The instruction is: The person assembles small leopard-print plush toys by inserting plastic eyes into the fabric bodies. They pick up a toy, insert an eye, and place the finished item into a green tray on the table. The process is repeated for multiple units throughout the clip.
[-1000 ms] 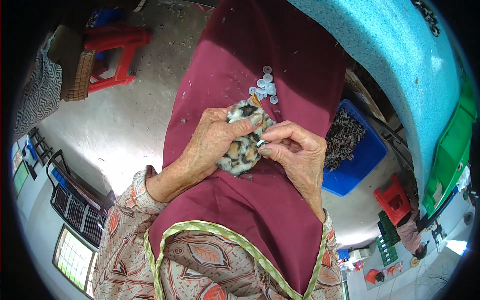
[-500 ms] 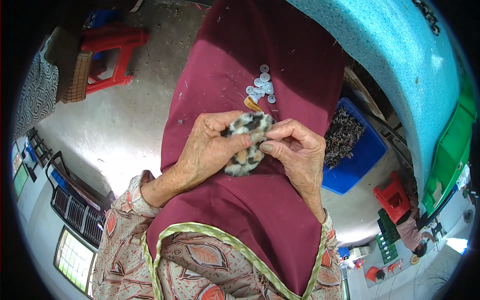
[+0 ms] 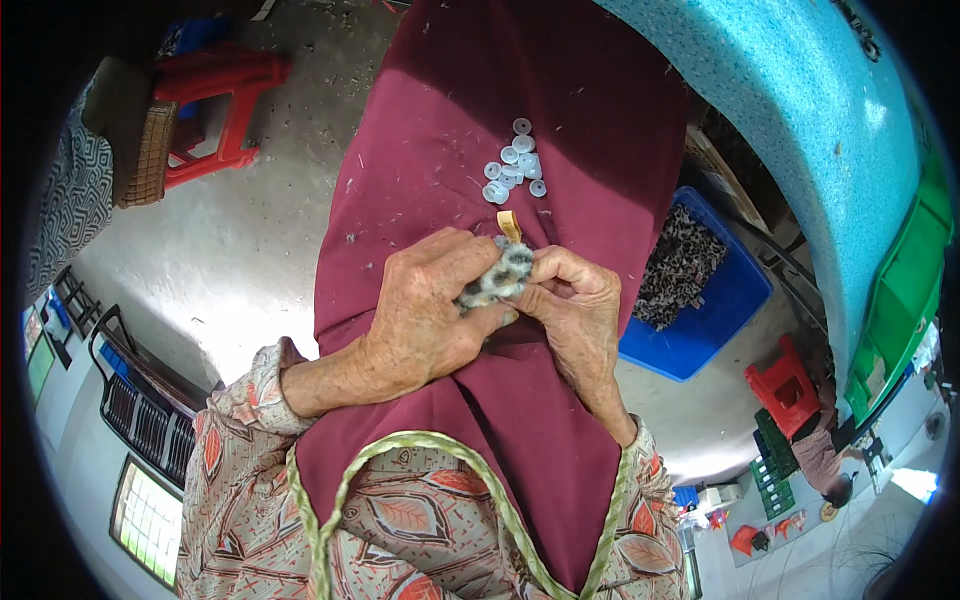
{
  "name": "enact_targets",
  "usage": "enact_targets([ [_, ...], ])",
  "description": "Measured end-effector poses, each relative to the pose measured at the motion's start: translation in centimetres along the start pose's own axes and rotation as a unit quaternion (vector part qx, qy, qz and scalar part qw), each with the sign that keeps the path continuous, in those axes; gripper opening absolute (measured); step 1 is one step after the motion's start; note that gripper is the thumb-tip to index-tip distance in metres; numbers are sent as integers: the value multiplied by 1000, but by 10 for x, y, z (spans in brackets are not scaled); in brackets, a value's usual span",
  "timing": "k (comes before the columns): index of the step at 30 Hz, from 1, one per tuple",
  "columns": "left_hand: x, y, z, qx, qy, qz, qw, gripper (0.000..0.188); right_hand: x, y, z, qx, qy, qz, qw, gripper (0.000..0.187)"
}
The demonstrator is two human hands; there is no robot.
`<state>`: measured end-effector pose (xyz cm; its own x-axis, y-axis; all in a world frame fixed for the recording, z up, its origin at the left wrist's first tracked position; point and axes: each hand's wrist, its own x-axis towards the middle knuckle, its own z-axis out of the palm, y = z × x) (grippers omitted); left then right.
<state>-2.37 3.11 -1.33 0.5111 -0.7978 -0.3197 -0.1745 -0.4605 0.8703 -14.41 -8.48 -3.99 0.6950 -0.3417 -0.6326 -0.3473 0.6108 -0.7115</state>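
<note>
My left hand (image 3: 425, 305) is closed around a small furry plush piece (image 3: 497, 280), spotted in black, white and tan. A tan tag or loop (image 3: 510, 226) sticks out of its far end. At the piece's right edge, my right hand (image 3: 572, 305) pinches with thumb and forefinger; the tips meet the fur, and anything smaller between them is hidden. Several translucent white plastic discs (image 3: 521, 160) with centre holes lie on the maroon apron (image 3: 420, 190) across my lap, just beyond the plush piece.
To the right on the floor stands a blue bin (image 3: 690, 350) holding many spotted furry pieces (image 3: 683, 265). A light-blue speckled surface (image 3: 800, 110) curves along the upper right, beside a green tray (image 3: 900, 310). Red stools (image 3: 235, 120) stand around, and a person (image 3: 822, 460) is at the far right.
The plush piece has been turned and squeezed, so less of it shows and my left fingers wrap it more. My right hand has shifted slightly left with it, still pinching its edge.
</note>
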Motion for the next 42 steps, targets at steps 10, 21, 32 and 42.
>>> enact_targets([
  [10, 5, -5, 8, -1, 20, -26, 999, 31, 0, -2, 3, -16, 9, -22, 1000, 7],
  [21, 1, -9, 8, -185, 17, -130, 974, 30, 13, 1, -9, 187, 1, -104, 977, 10],
  [32, -5, -5, -11, -83, 6, -32, 996, 23, -5, -19, -8, 15, -98, 30, 995, 13],
  [42, -18, -16, -21, -108, 41, 292, 949, 17, -13, -19, 9, -66, -98, -162, 980, 9],
])
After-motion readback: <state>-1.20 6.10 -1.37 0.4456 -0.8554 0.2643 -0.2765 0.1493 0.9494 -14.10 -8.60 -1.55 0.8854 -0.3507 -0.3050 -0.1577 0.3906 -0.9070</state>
